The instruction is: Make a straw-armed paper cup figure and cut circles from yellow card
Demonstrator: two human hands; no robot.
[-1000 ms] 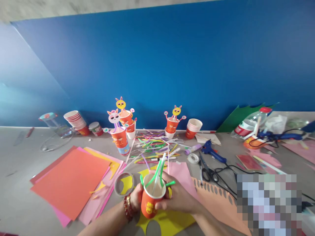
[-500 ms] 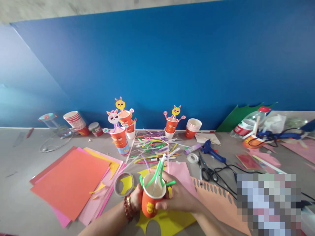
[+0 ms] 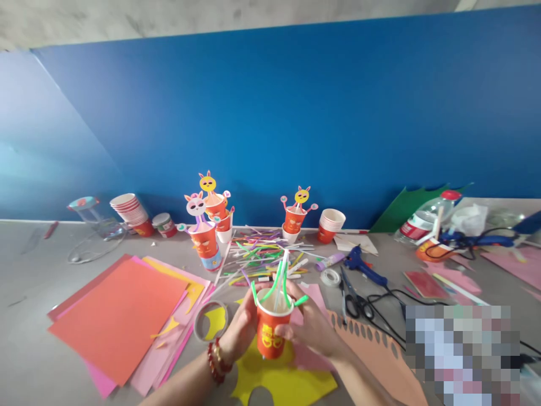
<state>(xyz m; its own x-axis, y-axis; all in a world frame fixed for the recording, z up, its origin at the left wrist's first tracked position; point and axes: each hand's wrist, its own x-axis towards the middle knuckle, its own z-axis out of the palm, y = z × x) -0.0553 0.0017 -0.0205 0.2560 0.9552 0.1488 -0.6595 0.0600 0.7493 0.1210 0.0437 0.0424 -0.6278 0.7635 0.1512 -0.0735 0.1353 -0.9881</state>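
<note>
Cup (image 3: 270, 338): sitting between the two hands, mouth up; whether its base is touching the yellow sheet (image 3: 287, 386) below, can't tell.
Left hand (image 3: 239, 327): curling along the cup's near-left wall, gripping; fingertips hiding behind it.
Right hand (image 3: 313, 332): closing round the opposite wall, thumb pressing on the front; other fingers mostly going out of sight behind.
Green straws (image 3: 274, 281): rising between the hands and bunching near the top; one end is poking out over the rim beside the left hand, another beside the right.
White straw (image 3: 285, 259): standing among the green ones, above both hands.
Grip tip: wall is looking like thin paper, so spreading light pressure over both palms is likely beating a hard pinch. Thumb is resting below the rim, clear of the straws; good spot.
Straw tip: side ends are sticking out close to the fingers, so any turning is risking a snag; best to be rotating cup and straws together.
Tape ring (image 3: 200, 321): lying just left of the left hand.
Scissors (image 3: 353, 304): lying right of the right hand, glue gun (image 3: 364, 266) resting farther out.
Straw pile (image 3: 262, 248): spreading out beyond both hands.
</note>
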